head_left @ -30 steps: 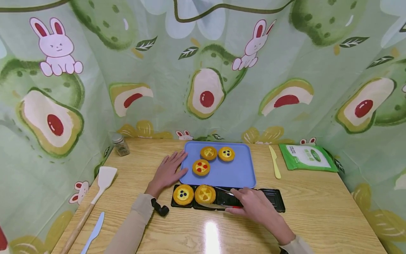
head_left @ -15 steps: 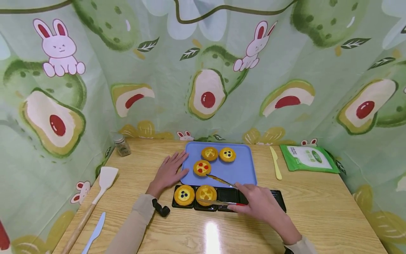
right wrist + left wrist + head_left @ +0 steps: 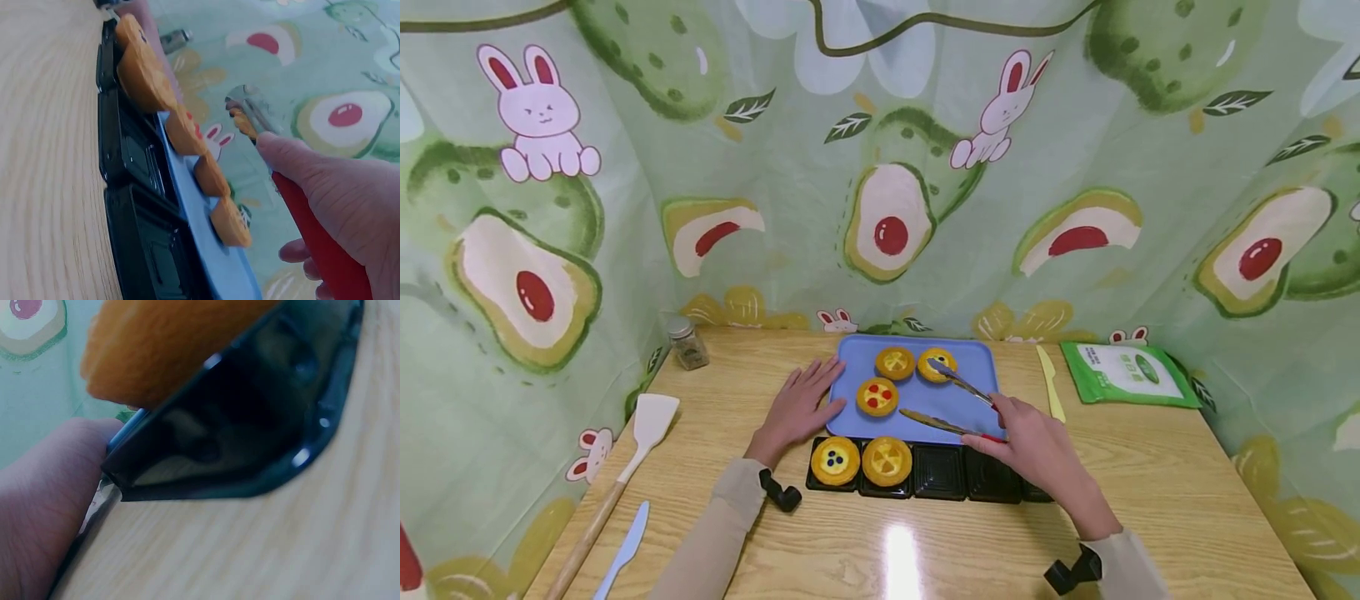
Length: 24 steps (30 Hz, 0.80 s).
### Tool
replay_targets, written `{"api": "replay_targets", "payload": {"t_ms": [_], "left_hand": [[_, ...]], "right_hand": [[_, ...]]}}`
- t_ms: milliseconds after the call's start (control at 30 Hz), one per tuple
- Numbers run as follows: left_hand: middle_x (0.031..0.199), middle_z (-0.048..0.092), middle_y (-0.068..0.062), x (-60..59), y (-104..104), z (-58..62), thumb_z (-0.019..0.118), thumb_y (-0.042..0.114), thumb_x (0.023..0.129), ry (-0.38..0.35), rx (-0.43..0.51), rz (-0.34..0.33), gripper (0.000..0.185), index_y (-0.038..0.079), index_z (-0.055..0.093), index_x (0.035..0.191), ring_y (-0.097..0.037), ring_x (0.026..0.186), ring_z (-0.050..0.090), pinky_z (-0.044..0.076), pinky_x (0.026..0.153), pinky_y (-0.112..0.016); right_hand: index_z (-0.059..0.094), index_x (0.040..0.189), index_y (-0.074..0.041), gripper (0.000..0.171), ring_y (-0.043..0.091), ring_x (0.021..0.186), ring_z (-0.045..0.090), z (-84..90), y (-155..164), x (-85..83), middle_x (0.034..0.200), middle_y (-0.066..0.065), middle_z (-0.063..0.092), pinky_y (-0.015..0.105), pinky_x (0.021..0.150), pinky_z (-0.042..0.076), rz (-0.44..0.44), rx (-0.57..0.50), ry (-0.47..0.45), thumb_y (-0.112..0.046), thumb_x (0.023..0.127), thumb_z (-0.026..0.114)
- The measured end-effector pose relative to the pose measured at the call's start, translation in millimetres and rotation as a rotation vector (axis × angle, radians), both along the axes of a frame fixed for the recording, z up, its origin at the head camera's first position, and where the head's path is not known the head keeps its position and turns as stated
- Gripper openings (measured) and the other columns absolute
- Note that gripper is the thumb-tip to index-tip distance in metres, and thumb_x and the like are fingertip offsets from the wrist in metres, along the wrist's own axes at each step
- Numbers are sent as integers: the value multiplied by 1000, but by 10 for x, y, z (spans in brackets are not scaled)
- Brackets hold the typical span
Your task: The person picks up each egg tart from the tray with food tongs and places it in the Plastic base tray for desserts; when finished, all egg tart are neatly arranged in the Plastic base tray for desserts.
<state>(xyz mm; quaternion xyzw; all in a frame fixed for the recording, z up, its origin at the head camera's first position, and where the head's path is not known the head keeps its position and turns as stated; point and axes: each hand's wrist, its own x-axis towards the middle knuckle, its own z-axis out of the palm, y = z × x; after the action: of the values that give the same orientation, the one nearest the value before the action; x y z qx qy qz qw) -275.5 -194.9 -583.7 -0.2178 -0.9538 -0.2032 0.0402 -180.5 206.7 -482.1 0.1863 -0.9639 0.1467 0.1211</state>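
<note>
My right hand grips metal tongs with red handles, spread apart over the blue tray. One tong tip overlaps a tart with dark berries; the other lies right of a red-topped tart. A third tart, with wedge-shaped topping, sits behind them. My left hand rests at the tray's left edge, fingers straight. In front, a black compartment container holds a berry tart and a wedge-topped tart in its two leftmost compartments. Red handle and thumb show in the right wrist view.
Left on the wooden table lie a white spatula and a blue knife, with a small jar behind. A yellow knife and a green packet lie at right. A patterned curtain surrounds the table.
My right hand has moved the tongs from low over the black container up and right over the blue tray, and their arms stand wider apart. The left hand stays put.
</note>
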Motion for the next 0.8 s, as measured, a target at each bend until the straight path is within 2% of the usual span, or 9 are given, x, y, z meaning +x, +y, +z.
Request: {"api": "replay_targets", "payload": {"t_ms": [133, 200, 333, 500, 800], "left_hand": [[173, 21, 8, -7, -6, -4, 45, 61, 105, 3, -4, -3, 73, 29, 25, 168, -28, 160, 19, 12, 128, -56], [173, 21, 8, -8, -8, -5, 46, 60, 105, 5, -4, -6, 74, 28, 25, 168, -29, 160, 19, 13, 128, -56], [173, 21, 8, -5, -4, 5, 46, 60, 105, 6, -3, -5, 74, 28, 25, 168, -28, 160, 18, 12, 128, -56], [173, 21, 8, 4, 2, 20, 46, 60, 105, 7, -4, -3, 73, 28, 26, 168, -28, 160, 19, 12, 128, -55], [173, 23, 6, 5, 12, 29, 47, 59, 105, 3, 7, -6, 73, 27, 27, 167, -30, 160, 20, 13, 128, -57]], "right_hand": [[64, 126, -1, 77, 14, 62, 51, -71, 53, -88, 81, 4, 61, 27, 43, 38, -48, 28, -2, -65, 86, 76], [62, 132, 1, 81, 19, 62, 56, -111, 80, -138, 88, 12, 67, 29, 42, 41, -79, 40, -1, -65, 87, 75], [60, 137, 1, 85, 25, 58, 58, -177, 128, -264, 99, 22, 71, 35, 42, 43, -140, 62, -10, -68, 88, 71], [60, 140, 1, 89, 25, 59, 60, -226, 175, -421, 104, 24, 72, 36, 44, 44, -179, 95, -57, -72, 90, 66], [61, 137, 6, 88, 20, 59, 53, -276, 120, -594, 82, 13, 63, 35, 49, 47, -138, 111, -119, -68, 90, 70]]}}
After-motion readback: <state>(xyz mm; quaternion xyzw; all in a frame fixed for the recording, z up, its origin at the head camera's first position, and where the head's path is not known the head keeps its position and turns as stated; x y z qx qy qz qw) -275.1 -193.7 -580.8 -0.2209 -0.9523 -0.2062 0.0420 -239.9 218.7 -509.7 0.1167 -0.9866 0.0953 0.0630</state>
